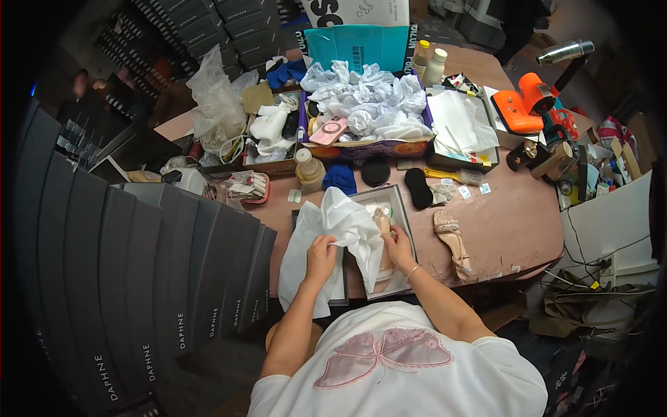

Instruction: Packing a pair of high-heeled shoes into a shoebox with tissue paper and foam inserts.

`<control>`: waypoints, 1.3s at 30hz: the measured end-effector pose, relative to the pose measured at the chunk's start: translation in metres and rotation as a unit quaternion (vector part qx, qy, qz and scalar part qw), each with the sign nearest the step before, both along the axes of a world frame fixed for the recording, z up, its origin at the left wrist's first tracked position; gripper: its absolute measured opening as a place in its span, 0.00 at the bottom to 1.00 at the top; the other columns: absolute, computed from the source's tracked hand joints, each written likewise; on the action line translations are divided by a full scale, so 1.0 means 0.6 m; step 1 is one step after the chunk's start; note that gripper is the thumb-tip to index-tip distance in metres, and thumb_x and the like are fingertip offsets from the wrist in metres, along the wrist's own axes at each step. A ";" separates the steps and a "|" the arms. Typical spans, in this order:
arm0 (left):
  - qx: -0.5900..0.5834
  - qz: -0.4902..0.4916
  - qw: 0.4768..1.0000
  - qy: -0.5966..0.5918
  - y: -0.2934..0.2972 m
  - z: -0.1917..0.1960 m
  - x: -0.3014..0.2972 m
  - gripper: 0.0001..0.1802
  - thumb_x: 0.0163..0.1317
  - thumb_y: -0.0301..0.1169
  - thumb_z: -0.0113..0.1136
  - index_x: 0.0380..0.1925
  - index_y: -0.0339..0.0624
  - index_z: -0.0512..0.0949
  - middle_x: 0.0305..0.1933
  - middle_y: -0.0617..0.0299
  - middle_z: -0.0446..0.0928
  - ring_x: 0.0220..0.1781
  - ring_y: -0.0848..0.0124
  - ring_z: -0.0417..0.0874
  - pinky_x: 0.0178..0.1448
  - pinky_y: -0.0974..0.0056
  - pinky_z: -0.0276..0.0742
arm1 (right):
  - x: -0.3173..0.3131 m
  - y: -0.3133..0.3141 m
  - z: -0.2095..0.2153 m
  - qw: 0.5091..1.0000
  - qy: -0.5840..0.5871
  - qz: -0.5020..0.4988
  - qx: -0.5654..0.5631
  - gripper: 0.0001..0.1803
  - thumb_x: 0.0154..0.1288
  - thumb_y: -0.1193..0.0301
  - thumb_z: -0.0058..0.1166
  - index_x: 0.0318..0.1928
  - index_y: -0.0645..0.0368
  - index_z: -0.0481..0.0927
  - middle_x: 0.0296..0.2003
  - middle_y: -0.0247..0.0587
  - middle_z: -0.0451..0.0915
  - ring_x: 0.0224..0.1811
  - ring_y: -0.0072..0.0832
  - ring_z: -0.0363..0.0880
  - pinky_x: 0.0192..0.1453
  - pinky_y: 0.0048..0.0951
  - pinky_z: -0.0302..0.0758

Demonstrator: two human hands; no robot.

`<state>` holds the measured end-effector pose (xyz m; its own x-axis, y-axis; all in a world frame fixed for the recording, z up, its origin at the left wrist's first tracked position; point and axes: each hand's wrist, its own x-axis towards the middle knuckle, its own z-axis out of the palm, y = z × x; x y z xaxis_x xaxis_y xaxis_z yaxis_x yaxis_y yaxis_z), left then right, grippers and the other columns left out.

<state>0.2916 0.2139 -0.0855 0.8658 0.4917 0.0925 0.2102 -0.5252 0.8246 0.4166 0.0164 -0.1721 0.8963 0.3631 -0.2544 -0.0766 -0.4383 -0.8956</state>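
Note:
My left hand (pixel 321 259) pinches the edge of a crumpled sheet of white tissue paper (pixel 344 217). The paper drapes over an open grey shoe box (pixel 403 208) and hangs down its left side. Inside the box, partly covered by the paper, lies a beige sandal (pixel 381 221). My right hand (pixel 398 250) is closed around the side of that sandal, its fingertips partly hidden. Another sandal (pixel 453 243), with a glittery rose-gold strap, rests on the pinkish table (pixel 511 229) to the right of the box.
Tall stacks of grey shoe boxes (pixel 160 257) crowd the left. Behind stand a box of crumpled white paper (pixel 379 101), a pump bottle (pixel 308 169), a blue cloth (pixel 339 178), a black pad (pixel 418 188) and a yellow-handled brush (pixel 455 175). An orange device (pixel 517 111) stands far right.

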 end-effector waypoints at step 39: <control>-0.004 -0.014 0.996 -0.088 -0.149 0.166 -0.106 0.21 0.51 0.22 0.63 0.48 0.37 0.76 0.49 0.49 0.75 0.54 0.54 0.75 0.57 0.57 0.72 | -0.036 -0.230 0.311 0.918 0.248 0.007 0.310 0.32 0.54 0.66 0.58 0.59 0.65 0.65 0.41 0.38 0.74 0.44 0.24 0.75 0.49 0.26 0.75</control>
<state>0.2280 0.1245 0.0139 0.8497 0.4694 0.2403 0.0474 -0.5219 0.8517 0.3953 -0.1213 0.0147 0.7206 0.5860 -0.3705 -0.5404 0.1400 -0.8297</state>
